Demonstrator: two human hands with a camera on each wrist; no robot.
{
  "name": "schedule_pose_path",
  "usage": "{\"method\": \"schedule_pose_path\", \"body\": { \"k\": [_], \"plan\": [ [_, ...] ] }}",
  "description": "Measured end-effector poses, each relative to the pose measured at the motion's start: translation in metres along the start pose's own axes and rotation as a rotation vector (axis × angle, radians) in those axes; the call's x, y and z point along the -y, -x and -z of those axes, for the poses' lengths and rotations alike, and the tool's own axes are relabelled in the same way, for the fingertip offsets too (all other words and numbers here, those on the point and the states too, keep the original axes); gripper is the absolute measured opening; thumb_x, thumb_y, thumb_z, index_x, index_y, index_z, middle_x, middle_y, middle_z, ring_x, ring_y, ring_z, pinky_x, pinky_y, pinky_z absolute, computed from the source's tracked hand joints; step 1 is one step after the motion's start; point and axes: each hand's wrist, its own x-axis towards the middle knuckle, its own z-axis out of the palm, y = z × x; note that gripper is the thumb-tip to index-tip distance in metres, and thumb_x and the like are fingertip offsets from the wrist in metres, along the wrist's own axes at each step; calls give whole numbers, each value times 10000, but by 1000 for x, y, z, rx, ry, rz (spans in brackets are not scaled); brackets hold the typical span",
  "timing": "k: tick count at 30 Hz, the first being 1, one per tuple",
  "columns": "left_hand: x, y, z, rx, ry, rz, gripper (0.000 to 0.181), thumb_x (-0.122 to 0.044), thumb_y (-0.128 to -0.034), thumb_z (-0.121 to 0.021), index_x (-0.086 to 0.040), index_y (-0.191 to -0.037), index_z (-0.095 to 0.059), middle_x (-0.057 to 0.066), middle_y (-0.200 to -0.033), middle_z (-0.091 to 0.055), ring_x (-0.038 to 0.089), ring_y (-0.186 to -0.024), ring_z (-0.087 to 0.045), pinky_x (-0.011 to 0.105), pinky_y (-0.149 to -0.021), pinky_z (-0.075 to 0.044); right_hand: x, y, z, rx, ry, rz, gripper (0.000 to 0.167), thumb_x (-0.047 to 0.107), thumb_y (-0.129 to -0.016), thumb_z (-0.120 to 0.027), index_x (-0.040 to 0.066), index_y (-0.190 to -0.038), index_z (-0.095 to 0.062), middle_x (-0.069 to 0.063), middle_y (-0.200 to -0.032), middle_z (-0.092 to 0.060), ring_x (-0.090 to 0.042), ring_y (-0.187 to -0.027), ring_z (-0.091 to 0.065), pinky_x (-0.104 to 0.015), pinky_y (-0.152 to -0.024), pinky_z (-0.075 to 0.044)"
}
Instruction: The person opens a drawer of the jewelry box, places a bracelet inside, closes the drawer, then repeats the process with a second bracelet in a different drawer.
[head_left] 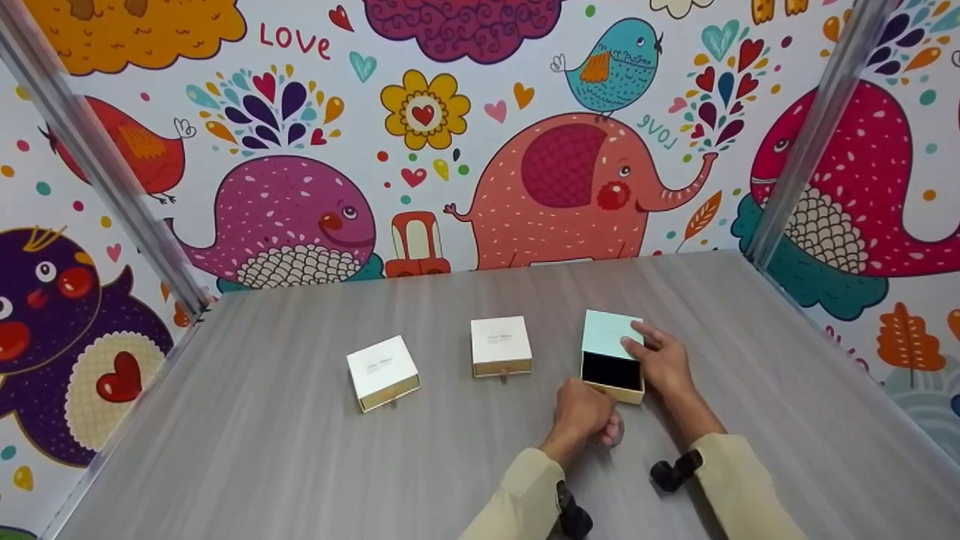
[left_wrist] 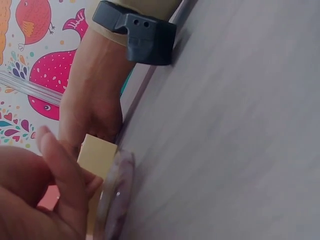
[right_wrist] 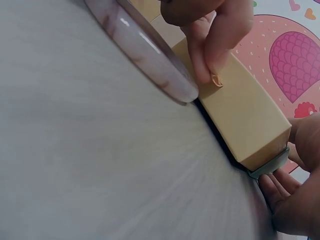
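Observation:
A mint-green drawer box (head_left: 611, 330) stands at the right of the table. Its yellowish drawer (right_wrist: 245, 110) is pulled out toward the person, showing a black inside. My left hand (head_left: 583, 411) pinches the small ribbon tab (right_wrist: 216, 81) on the drawer's front. A marbled, glossy bangle (right_wrist: 145, 47) hangs by the left hand's fingers, low in front of the drawer; how those fingers hold it is hidden. My right hand (head_left: 664, 364) grips the box's outer sleeve from the right, with fingertips on its top.
Two white drawer boxes, one in the middle (head_left: 501, 341) and one turned at an angle farther left (head_left: 382, 367), stand shut on the grey table (head_left: 285, 420). A patterned wall (head_left: 427, 45) with metal posts (head_left: 817, 135) bounds the back and sides.

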Motion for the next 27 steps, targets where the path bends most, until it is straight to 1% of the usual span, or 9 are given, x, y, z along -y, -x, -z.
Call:
{"method": "schedule_pose_path", "body": {
  "k": [3, 5, 9, 14, 19, 22, 25, 27],
  "plan": [
    [0, 1, -1, -4, -11, -16, 376, -2, -863, -602, -88, -500, -550, -40, -392, -478, 41, -277, -414, 193, -312, -399, 0, 1, 1, 3, 6, -3, 508, 219, -970, -661, 28, -1425, -538, -245, -1511, -469, -330, -1391, -462, -360, -1074, -411],
    [0, 2, -1, -4, -13, -22, 378, -3, -859, -603, -91, -497, -544, -42, -387, -472, 41, -272, -411, 198, -310, -402, 1, 1, 1, 6, 0, -5, 506, 210, -971, -659, 22, -1425, -536, -244, -1522, -453, -333, -1399, -450, -360, -1073, -412],
    [1, 2, -1, -1, -15, -33, 381, -9, -863, -610, -90, -494, -559, -44, -388, -475, 36, -276, -415, 191, -314, -398, 1, 2, 2, 17, -2, -7, 509, 210, -977, -651, 21, -1432, -526, -245, -1542, -423, -346, -1416, -432, -403, -1112, -397],
    [3, 2, 3, 12, -51, -69, 391, -39, -871, -642, -96, -489, -590, -59, -387, -474, 15, -287, -411, 152, -318, -352, 2, 3, 2, 24, 0, -14, 514, 225, -982, -648, 30, -1440, -521, -243, -1550, -409, -349, -1417, -428, -433, -1131, -386],
    [2, 3, 10, 7, -133, -105, 402, -70, -870, -680, -122, -493, -549, -82, -398, -417, 12, -323, -374, 154, -350, -302, 1, 3, 1, 22, 5, -9, 503, 214, -984, -642, 26, -1436, -525, -251, -1539, -421, -349, -1411, -436, -434, -1123, -393],
    [0, 3, 16, 4, -182, -142, 374, -84, -870, -706, -97, -520, -575, -86, -411, -395, 24, -342, -373, 165, -365, -294, 1, 3, 1, 25, -2, -6, 501, 208, -984, -643, 19, -1433, -525, -250, -1547, -408, -356, -1428, -416, -442, -1135, -386],
    [-1, 4, 22, -14, -263, -185, 321, -118, -865, -737, -82, -563, -638, -95, -447, -398, 31, -385, -383, 166, -373, -295, 1, 2, 1, 25, -2, 0, 501, 214, -982, -646, 23, -1431, -529, -245, -1552, -406, -361, -1445, -397, -456, -1154, -377],
    [-2, 4, 26, -40, -331, -215, 312, -133, -857, -752, -97, -568, -641, -99, -477, -384, 40, -428, -378, 177, -391, -289, 1, 2, 1, 23, 5, 5, 502, 220, -981, -647, 28, -1430, -532, -246, -1551, -411, -369, -1446, -396, -467, -1163, -370]
  ]
}}
